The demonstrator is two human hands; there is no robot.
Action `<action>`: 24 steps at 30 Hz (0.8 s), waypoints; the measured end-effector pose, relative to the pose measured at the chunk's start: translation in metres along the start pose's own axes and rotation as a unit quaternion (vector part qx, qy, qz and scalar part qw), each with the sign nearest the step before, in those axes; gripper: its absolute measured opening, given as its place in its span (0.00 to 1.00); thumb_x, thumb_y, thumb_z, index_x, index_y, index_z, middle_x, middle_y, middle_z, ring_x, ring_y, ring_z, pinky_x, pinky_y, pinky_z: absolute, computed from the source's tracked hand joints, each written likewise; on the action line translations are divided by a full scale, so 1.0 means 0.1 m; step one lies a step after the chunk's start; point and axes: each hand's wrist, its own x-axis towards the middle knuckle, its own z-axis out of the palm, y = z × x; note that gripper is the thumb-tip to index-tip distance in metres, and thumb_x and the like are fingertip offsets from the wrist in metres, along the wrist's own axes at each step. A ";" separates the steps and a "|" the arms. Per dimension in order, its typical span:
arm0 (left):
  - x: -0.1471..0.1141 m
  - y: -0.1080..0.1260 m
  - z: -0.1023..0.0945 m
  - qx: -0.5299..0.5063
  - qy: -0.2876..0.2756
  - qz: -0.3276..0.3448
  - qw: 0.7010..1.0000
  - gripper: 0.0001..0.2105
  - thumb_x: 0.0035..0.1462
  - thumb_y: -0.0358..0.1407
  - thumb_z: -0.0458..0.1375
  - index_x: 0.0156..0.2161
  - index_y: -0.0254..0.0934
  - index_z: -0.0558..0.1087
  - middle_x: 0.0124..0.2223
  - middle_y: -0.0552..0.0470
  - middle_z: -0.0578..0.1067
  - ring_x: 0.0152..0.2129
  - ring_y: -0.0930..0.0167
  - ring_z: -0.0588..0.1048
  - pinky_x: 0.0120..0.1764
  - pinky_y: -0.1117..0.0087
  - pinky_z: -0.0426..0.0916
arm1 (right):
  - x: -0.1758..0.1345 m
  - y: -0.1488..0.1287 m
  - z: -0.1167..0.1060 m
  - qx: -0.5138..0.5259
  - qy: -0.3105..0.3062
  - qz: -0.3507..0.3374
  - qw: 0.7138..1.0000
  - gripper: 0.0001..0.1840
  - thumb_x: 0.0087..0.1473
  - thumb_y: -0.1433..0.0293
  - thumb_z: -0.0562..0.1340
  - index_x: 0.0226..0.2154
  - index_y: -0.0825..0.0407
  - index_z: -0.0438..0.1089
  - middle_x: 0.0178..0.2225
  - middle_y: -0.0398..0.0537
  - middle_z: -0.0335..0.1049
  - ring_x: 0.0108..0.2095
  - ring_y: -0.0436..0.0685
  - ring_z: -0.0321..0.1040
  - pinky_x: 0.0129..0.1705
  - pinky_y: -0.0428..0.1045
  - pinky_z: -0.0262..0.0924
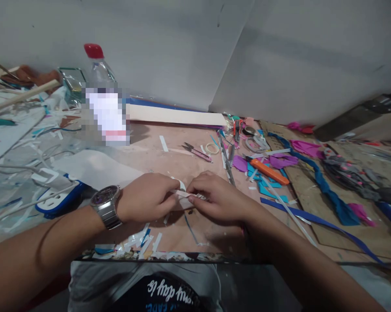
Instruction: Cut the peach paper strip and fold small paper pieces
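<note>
A narrow whitish strip (181, 193) runs between my two hands above the worktable (143, 145). My left hand (150, 196), with a metal watch (106, 203) at its wrist, pinches the strip's left end between thumb and fingers. At the other end my right hand (218, 196) has its thumb and curled fingers closed on it. A pale curved piece shows just behind the fingertips; how it joins the strip is hidden. Beyond my hands lie pink-handled thread snips (198, 151) and a pale tape ring (212, 148).
An orange utility knife (268, 170) lies at right among coloured scraps, near a long blue ribbon (325, 225). At left are a blue-and-white power strip (60, 197) with cables and a red-capped bottle (101, 71). Paper scraps (150, 242) litter the front edge.
</note>
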 end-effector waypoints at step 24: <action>0.03 -0.01 0.01 -0.155 0.093 -0.009 0.983 0.12 0.63 0.37 0.54 0.32 0.35 0.76 0.28 0.54 0.75 0.26 0.72 0.70 0.33 0.69 0.59 | 0.02 -0.03 0.09 -0.074 0.161 -0.062 0.982 0.05 0.65 0.68 0.61 0.38 0.50 0.73 0.33 0.44 0.79 0.36 0.56 0.72 0.60 0.59 0.50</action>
